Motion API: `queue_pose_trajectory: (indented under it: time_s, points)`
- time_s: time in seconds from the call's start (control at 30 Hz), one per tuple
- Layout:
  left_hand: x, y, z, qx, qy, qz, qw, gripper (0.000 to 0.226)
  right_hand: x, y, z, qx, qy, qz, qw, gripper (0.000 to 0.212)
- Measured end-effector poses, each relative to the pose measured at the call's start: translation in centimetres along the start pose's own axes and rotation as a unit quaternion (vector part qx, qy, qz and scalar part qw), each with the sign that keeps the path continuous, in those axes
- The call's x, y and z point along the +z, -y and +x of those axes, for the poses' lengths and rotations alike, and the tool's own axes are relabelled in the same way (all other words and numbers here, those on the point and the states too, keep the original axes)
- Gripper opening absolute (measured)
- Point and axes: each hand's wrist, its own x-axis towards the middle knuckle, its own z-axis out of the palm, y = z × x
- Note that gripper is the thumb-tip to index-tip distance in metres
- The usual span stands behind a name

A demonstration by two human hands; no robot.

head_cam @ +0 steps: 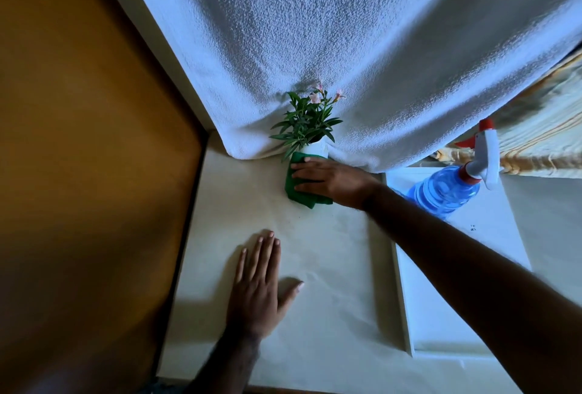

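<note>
A folded green cloth (294,192) lies on the pale table surface (330,251), right in front of a small white pot (315,149) with a green plant and pink flowers (307,119). My right hand (327,181) presses flat on the cloth with straight fingers, fingertips near the pot's base. My left hand (259,286) rests flat on the table nearer to me, fingers spread and holding nothing.
A blue spray bottle (444,192) with a white and red trigger head stands at the right on a white raised panel (453,292). A white textured curtain (346,47) hangs behind the pot. A brown wall (78,141) bounds the table's left edge.
</note>
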Motion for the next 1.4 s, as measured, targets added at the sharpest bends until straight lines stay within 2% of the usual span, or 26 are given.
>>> queue_pose_trajectory:
  time_s: [0.23, 0.47, 0.6, 0.9, 1.0, 1.17, 1.3, 1.4]
  points:
    - [0.2, 0.1, -0.1, 0.002, -0.001, 0.0, 1.0, 0.093, 1.2, 2.0, -0.3, 0.035, -0.007, 0.049, 0.998, 0.032]
    - [0.1, 0.1, -0.1, 0.003, -0.008, -0.002, 1.0, 0.093, -0.6, 1.8, -0.9, 0.047, -0.083, 0.02, 0.995, 0.027]
    - [0.1, 0.2, -0.1, 0.0, 0.003, -0.007, 1.0, 0.094, -1.1, 0.7, -0.9, 0.044, -0.048, 0.005, 0.998, 0.029]
    - [0.2, 0.1, 0.0, -0.001, 0.0, -0.008, 1.0, 0.094, 1.3, 1.6, -2.1, 0.071, -0.009, 0.059, 0.996, 0.038]
    - [0.0, 0.0, -0.1, 0.0, 0.0, -0.004, 1.0, 0.094, 1.3, 2.5, -1.9, 0.069, -0.016, 0.063, 0.996, 0.033]
    - [-0.4, -0.2, -0.1, -0.005, -0.001, -0.001, 1.0, 0.093, -0.5, 1.9, 0.5, 0.014, -0.049, 0.025, 0.998, 0.03]
    - [-0.3, -0.1, -0.1, 0.002, -0.007, 0.0, 1.0, 0.093, -1.7, 0.6, 1.3, 0.016, -0.009, 0.01, 1.0, 0.034]
    - [-0.2, 0.0, 0.0, 0.0, -0.004, 0.005, 1.0, 0.093, -0.9, 0.7, 1.3, 0.027, 0.022, 0.041, 0.999, 0.034]
